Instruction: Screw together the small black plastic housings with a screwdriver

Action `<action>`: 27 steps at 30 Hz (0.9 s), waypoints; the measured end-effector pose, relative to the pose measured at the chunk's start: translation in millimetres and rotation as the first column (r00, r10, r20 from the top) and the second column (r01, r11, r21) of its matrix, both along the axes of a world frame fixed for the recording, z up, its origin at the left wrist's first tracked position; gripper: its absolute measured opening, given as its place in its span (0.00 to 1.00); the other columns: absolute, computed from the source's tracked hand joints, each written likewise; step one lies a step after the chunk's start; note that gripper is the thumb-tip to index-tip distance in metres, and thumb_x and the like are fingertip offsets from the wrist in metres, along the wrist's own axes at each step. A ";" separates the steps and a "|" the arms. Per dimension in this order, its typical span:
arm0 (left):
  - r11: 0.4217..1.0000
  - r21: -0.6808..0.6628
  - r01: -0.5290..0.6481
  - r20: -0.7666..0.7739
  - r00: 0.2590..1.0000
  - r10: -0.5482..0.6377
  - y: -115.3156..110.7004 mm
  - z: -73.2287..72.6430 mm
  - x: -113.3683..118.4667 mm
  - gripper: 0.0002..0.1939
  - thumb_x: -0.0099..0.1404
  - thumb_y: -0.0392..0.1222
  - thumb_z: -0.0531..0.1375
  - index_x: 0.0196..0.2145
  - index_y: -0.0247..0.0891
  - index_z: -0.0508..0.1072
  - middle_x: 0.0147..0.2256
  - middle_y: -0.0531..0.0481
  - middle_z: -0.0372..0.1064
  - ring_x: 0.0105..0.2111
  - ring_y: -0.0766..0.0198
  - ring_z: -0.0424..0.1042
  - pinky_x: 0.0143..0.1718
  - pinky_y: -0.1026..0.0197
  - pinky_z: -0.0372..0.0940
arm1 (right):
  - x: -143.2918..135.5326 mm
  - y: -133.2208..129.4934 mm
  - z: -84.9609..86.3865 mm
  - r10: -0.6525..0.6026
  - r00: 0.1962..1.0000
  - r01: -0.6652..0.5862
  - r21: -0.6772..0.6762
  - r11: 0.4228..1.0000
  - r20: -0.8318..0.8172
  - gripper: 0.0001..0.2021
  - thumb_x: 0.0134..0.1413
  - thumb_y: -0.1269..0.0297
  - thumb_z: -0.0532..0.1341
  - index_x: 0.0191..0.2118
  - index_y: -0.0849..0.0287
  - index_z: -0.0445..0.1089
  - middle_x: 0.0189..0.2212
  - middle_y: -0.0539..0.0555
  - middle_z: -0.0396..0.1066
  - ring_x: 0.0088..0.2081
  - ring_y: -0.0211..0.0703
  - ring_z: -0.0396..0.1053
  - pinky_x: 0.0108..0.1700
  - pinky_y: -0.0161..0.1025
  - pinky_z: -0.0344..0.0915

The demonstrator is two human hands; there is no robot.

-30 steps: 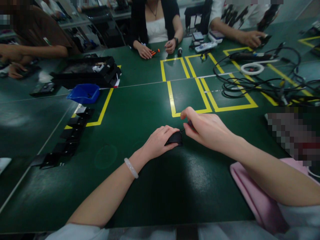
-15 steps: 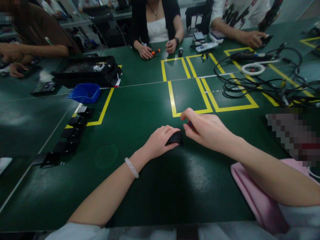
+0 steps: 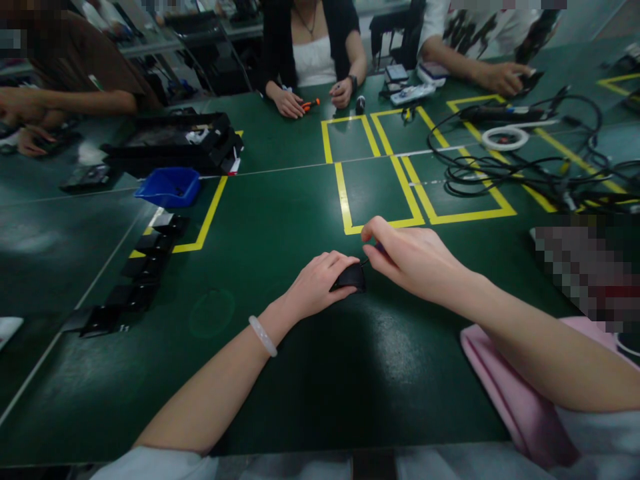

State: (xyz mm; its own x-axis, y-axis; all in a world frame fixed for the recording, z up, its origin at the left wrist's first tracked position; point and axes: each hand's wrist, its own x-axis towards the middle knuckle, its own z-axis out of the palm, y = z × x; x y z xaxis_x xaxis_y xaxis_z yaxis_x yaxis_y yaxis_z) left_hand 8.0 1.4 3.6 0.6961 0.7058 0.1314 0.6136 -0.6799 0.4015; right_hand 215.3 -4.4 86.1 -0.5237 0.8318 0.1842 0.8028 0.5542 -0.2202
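Note:
My left hand (image 3: 323, 283) is closed around a small black plastic part (image 3: 354, 277) on the green table, its thumb at the near side and fingers over the top. Much of the part lies hidden under that hand. Just right of it, my right hand (image 3: 407, 257) grips a screwdriver (image 3: 365, 261). The thin dark shaft points left to the part's right end. Most of the handle is covered by my fingers, and whether the tip sits in a screw I cannot tell.
Several black parts (image 3: 145, 270) stand in a row at the left, near a blue bin (image 3: 170, 187) and a black tray (image 3: 173, 143). Cables (image 3: 500, 170) lie at right, beyond a pink cloth (image 3: 515, 380). Co-workers' hands (image 3: 290, 103) rest across the table (image 3: 280, 213).
Both hands stay almost where they were. The fingers of my right hand have shifted very slightly around the screwdriver; the black part keeps its place.

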 end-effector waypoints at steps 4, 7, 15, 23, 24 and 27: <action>1.000 0.000 -0.002 -0.009 1.000 0.002 0.2 -1.3 0.1 0.22 0.65 0.49 0.58 0.53 0.40 0.61 0.47 0.45 0.64 0.45 0.55 0.64 0.48 0.51 0.61 | 0.0 0.2 -0.2 -0.007 0.999 0.007 0.004 1.000 0.042 0.10 0.63 0.60 0.49 0.41 0.58 0.62 0.24 0.49 0.70 0.25 0.40 0.68 0.25 0.35 0.48; 1.000 -0.003 -0.001 -0.004 1.000 0.001 -0.2 -1.5 0.1 0.22 0.65 0.48 0.58 0.53 0.40 0.61 0.48 0.45 0.64 0.46 0.54 0.64 0.49 0.51 0.61 | -0.2 -0.5 -0.6 -0.021 0.999 0.021 0.012 1.000 0.025 0.08 0.61 0.64 0.49 0.43 0.59 0.61 0.24 0.48 0.70 0.24 0.40 0.68 0.25 0.34 0.48; 1.000 0.012 -0.002 0.004 1.000 0.002 -0.7 -1.7 0.0 0.21 0.65 0.48 0.58 0.53 0.40 0.61 0.48 0.45 0.64 0.46 0.55 0.65 0.48 0.51 0.62 | 0.9 0.8 -1.2 -0.014 1.000 0.014 0.011 1.000 0.004 0.09 0.62 0.61 0.50 0.43 0.59 0.60 0.26 0.49 0.71 0.25 0.40 0.68 0.25 0.34 0.48; 1.000 0.003 -0.003 0.004 1.000 0.003 -0.6 -2.3 -0.2 0.22 0.65 0.48 0.58 0.54 0.40 0.61 0.48 0.45 0.64 0.45 0.54 0.64 0.48 0.51 0.61 | -0.3 -0.7 -2.1 -0.015 1.000 0.016 0.028 0.999 -0.023 0.10 0.59 0.66 0.52 0.46 0.60 0.59 0.26 0.48 0.71 0.25 0.40 0.68 0.25 0.34 0.49; 1.000 0.004 -0.004 0.003 1.000 0.004 -0.5 -2.6 -0.2 0.22 0.65 0.48 0.58 0.54 0.40 0.60 0.48 0.45 0.64 0.45 0.54 0.64 0.48 0.51 0.62 | -0.4 -1.0 -2.0 -0.021 0.999 0.022 0.027 0.999 -0.030 0.10 0.59 0.66 0.52 0.46 0.60 0.59 0.26 0.48 0.71 0.26 0.40 0.68 0.25 0.34 0.49; 1.000 0.011 -0.002 -0.004 1.000 0.002 -0.1 -3.4 -0.3 0.22 0.65 0.48 0.58 0.53 0.40 0.61 0.47 0.46 0.64 0.45 0.55 0.64 0.48 0.52 0.62 | -0.3 -0.8 -1.6 -0.009 1.000 0.009 0.026 1.000 -0.016 0.09 0.61 0.62 0.51 0.43 0.59 0.60 0.26 0.49 0.70 0.25 0.40 0.68 0.26 0.34 0.49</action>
State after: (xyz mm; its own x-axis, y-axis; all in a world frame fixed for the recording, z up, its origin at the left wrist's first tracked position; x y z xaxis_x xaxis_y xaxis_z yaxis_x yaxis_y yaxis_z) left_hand 7.7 1.3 0.2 0.6951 0.7059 0.1359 0.6169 -0.6828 0.3914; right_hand 215.0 -5.1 84.4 -0.5132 0.8312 0.2140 0.8043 0.5528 -0.2181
